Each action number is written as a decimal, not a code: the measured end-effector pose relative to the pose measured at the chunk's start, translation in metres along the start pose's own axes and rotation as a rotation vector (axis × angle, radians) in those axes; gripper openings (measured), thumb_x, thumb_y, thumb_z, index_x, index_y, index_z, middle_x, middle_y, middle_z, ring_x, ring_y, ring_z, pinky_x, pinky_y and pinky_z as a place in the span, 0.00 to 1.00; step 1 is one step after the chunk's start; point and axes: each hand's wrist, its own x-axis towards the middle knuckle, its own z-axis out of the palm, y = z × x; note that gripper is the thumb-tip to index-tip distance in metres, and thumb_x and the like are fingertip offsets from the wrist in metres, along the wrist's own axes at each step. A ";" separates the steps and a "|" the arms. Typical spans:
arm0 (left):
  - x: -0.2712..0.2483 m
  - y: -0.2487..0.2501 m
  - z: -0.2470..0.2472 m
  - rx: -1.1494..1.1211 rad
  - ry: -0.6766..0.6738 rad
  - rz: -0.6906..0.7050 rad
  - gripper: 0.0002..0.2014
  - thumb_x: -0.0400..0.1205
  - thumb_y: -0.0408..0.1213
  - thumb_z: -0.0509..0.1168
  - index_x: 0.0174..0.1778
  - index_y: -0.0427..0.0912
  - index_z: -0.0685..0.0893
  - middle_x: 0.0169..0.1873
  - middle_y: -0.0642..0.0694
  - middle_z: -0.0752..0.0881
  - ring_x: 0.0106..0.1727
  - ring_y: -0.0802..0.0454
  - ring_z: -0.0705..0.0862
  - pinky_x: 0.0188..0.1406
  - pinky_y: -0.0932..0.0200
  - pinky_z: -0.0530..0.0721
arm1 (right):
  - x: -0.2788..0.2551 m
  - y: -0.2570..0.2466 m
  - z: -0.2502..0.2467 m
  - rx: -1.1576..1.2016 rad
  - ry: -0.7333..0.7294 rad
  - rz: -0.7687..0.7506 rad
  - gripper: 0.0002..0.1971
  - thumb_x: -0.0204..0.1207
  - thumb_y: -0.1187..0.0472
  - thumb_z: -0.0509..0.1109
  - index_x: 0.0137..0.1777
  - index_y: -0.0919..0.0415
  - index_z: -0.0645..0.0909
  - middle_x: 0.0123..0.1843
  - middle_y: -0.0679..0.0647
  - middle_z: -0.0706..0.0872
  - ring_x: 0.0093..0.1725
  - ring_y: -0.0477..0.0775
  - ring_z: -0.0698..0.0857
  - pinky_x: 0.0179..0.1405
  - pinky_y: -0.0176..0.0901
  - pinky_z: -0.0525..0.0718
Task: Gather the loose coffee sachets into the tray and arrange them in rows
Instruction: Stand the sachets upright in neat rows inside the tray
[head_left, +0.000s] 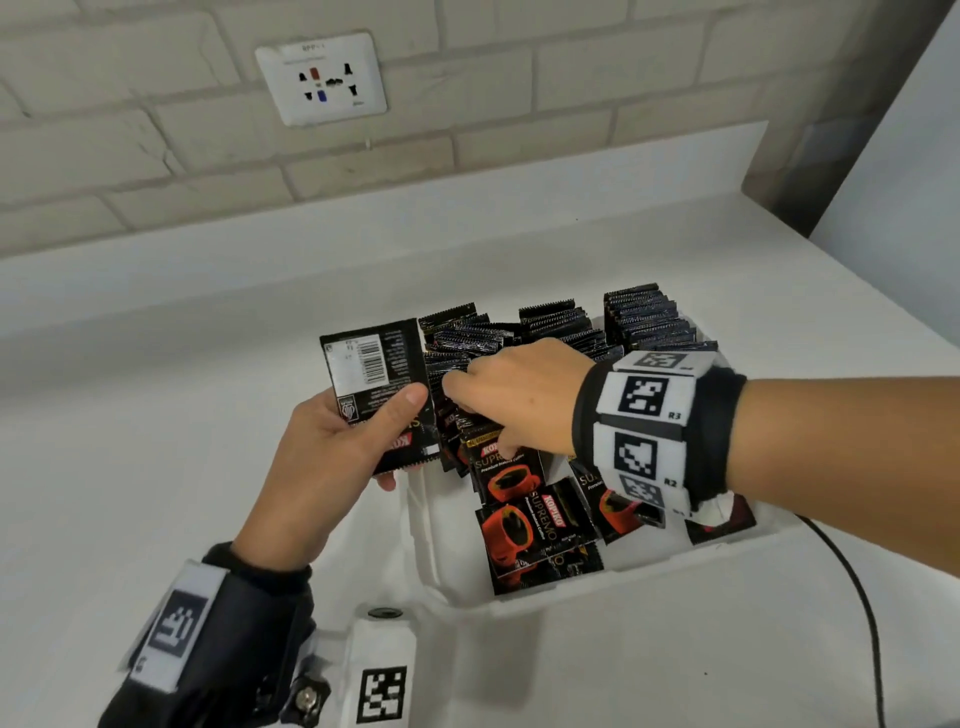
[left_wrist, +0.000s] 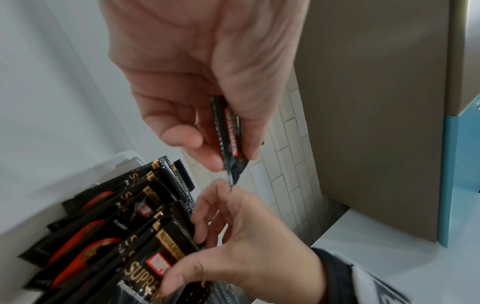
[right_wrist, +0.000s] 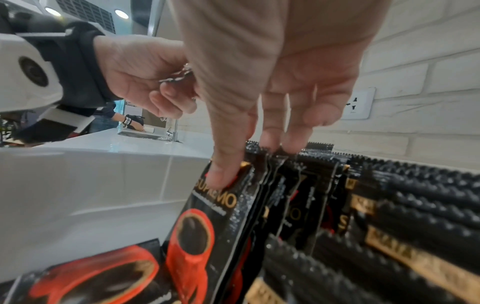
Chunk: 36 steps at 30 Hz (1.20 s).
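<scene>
A white tray (head_left: 639, 579) on the counter holds black coffee sachets. Several rows (head_left: 644, 322) stand upright at its far side, and a few sachets (head_left: 535, 540) lie flat at the front. My left hand (head_left: 397, 441) holds one sachet (head_left: 371, 364) by its lower end, barcode side up, just left of the tray; the left wrist view shows this held sachet (left_wrist: 231, 139) edge-on. My right hand (head_left: 478, 415) reaches into the tray. Its thumb (right_wrist: 223, 174) presses the front of an upright sachet (right_wrist: 207, 226), its fingers (right_wrist: 272, 142) sit behind, pinching a small bundle.
A wall socket (head_left: 321, 78) sits on the brick wall behind the white counter (head_left: 156, 389). A black cable (head_left: 862, 597) runs along the counter right of the tray. A tan panel (head_left: 831, 130) stands at the far right. Another person's hand (right_wrist: 130, 121) works far off.
</scene>
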 end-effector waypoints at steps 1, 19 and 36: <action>0.000 -0.001 0.000 -0.003 0.004 -0.007 0.09 0.70 0.45 0.67 0.37 0.43 0.84 0.23 0.48 0.85 0.20 0.56 0.79 0.16 0.65 0.75 | 0.000 0.002 0.000 0.001 0.006 0.003 0.28 0.70 0.55 0.75 0.65 0.58 0.65 0.54 0.53 0.79 0.51 0.57 0.82 0.25 0.43 0.67; 0.004 0.005 0.016 0.150 -0.068 0.568 0.09 0.63 0.40 0.74 0.34 0.56 0.83 0.45 0.64 0.82 0.48 0.62 0.81 0.47 0.68 0.79 | -0.054 0.029 -0.025 1.447 0.006 0.235 0.16 0.73 0.45 0.62 0.53 0.55 0.78 0.38 0.55 0.87 0.29 0.48 0.82 0.24 0.34 0.80; 0.001 0.016 0.022 -0.024 -0.079 0.263 0.20 0.68 0.27 0.67 0.51 0.55 0.80 0.43 0.58 0.89 0.38 0.60 0.82 0.41 0.58 0.84 | -0.060 0.016 0.008 1.336 0.292 0.285 0.12 0.71 0.70 0.73 0.39 0.53 0.74 0.35 0.49 0.81 0.19 0.36 0.78 0.21 0.28 0.80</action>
